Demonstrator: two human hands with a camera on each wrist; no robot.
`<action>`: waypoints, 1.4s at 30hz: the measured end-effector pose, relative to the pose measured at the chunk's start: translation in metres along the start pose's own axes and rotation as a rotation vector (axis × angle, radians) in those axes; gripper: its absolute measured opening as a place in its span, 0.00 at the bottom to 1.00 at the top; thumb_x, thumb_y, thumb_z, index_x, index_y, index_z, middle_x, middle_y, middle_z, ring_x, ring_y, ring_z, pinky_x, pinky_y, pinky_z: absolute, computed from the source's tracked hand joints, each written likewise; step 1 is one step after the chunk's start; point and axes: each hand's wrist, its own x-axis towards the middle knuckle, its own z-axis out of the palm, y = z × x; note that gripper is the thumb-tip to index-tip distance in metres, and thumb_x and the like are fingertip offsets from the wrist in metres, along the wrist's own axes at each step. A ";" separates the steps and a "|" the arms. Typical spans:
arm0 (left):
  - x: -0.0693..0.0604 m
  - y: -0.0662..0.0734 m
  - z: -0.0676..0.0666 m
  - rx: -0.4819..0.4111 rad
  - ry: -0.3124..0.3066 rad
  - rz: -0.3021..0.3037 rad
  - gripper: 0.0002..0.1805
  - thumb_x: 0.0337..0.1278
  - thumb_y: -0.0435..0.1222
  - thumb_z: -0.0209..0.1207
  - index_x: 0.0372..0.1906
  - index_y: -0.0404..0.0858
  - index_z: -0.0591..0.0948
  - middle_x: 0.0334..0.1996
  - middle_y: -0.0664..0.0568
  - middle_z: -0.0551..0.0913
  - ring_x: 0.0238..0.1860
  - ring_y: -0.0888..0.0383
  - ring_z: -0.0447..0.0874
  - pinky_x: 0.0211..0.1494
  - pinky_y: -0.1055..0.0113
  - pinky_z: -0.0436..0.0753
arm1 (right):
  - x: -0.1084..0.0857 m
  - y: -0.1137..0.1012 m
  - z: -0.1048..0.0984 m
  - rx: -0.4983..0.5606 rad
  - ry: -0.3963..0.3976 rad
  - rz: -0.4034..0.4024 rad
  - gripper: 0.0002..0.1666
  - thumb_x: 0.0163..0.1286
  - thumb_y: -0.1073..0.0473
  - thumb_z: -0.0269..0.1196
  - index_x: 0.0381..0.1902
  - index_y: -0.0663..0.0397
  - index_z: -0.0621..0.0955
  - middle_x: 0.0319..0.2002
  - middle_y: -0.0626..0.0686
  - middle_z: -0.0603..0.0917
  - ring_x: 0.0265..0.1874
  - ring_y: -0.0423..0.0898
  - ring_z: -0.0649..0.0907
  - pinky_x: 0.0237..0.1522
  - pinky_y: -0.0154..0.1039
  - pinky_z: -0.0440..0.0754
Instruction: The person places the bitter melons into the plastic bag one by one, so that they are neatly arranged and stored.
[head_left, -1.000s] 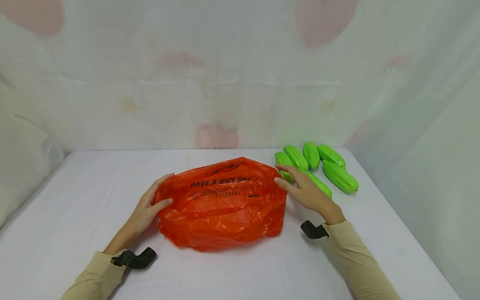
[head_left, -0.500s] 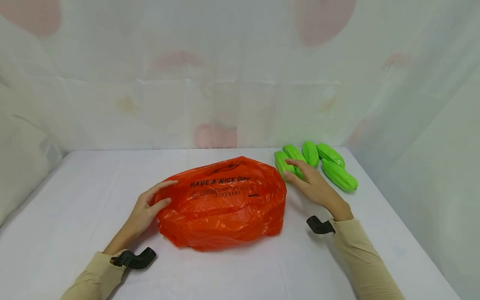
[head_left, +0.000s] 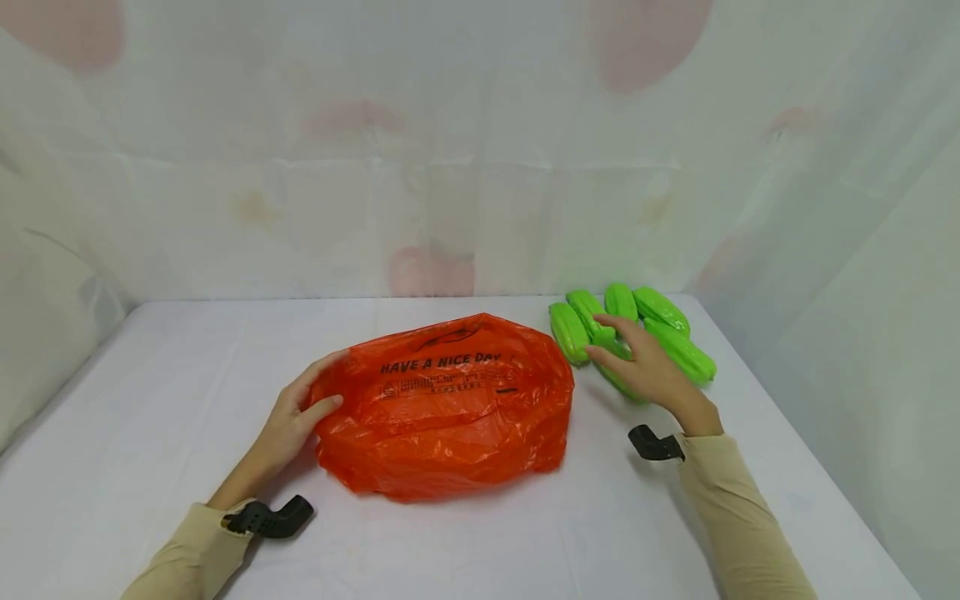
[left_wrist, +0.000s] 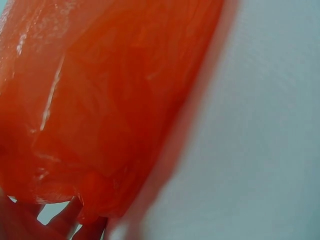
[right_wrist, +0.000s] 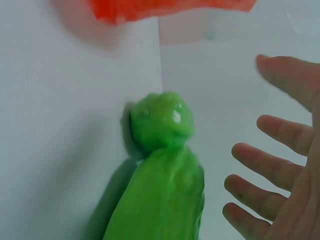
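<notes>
In the head view, a red plastic bag (head_left: pixel 442 417) printed "HAVE A NICE DAY" sits puffed up on the table. My left hand (head_left: pixel 296 412) holds its left side, the thumb on the front and the fingers curving round the edge; the left wrist view shows some fingertips (left_wrist: pixel 67 217) beside the film. Right of the bag, several green ridged bitter melons (head_left: pixel 570 333) lie in a cluster. Above the nearest bitter melon (head_left: pixel 618 379) my right hand (head_left: pixel 652 371) hovers, partly covering it. In the right wrist view its fingers are spread, apart from the bitter melon (right_wrist: pixel 157 195).
A white cloth covers the table (head_left: pixel 465 546). Behind it hangs a pale curtain (head_left: pixel 480 208) with faded pink patches, and more cloth (head_left: pixel 847 350) closes off the right side. Each wrist carries a black camera mount (head_left: pixel 270 517).
My right hand has left the bag's right edge and moved right, over the bitter melons. The left index finger lifted briefly and is back at the bag's edge. The bag stays put.
</notes>
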 end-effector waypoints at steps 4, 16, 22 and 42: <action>0.000 -0.001 0.000 0.001 -0.003 0.001 0.30 0.68 0.25 0.49 0.74 0.38 0.64 0.71 0.39 0.67 0.66 0.76 0.64 0.64 0.87 0.63 | -0.001 0.008 -0.003 -0.017 -0.006 -0.001 0.39 0.72 0.47 0.61 0.73 0.61 0.64 0.72 0.64 0.66 0.71 0.65 0.65 0.69 0.65 0.63; -0.001 -0.004 -0.001 0.008 -0.007 -0.007 0.31 0.68 0.26 0.49 0.74 0.39 0.63 0.71 0.41 0.67 0.66 0.76 0.65 0.64 0.86 0.64 | -0.002 0.025 -0.005 -0.051 -0.062 0.008 0.38 0.71 0.51 0.63 0.71 0.65 0.66 0.70 0.67 0.68 0.67 0.68 0.68 0.66 0.66 0.66; -0.001 -0.001 -0.001 0.002 -0.003 0.007 0.30 0.68 0.26 0.49 0.74 0.38 0.64 0.70 0.42 0.68 0.66 0.75 0.65 0.63 0.86 0.64 | -0.003 0.029 -0.005 -0.066 -0.086 0.025 0.38 0.70 0.53 0.64 0.71 0.66 0.66 0.69 0.69 0.68 0.67 0.69 0.68 0.65 0.66 0.67; -0.001 -0.003 -0.001 -0.004 -0.021 -0.017 0.30 0.69 0.27 0.49 0.75 0.39 0.63 0.70 0.36 0.66 0.65 0.76 0.65 0.62 0.86 0.67 | -0.004 0.036 -0.003 -0.108 -0.127 0.053 0.39 0.67 0.54 0.66 0.71 0.62 0.66 0.66 0.72 0.71 0.65 0.72 0.70 0.63 0.67 0.69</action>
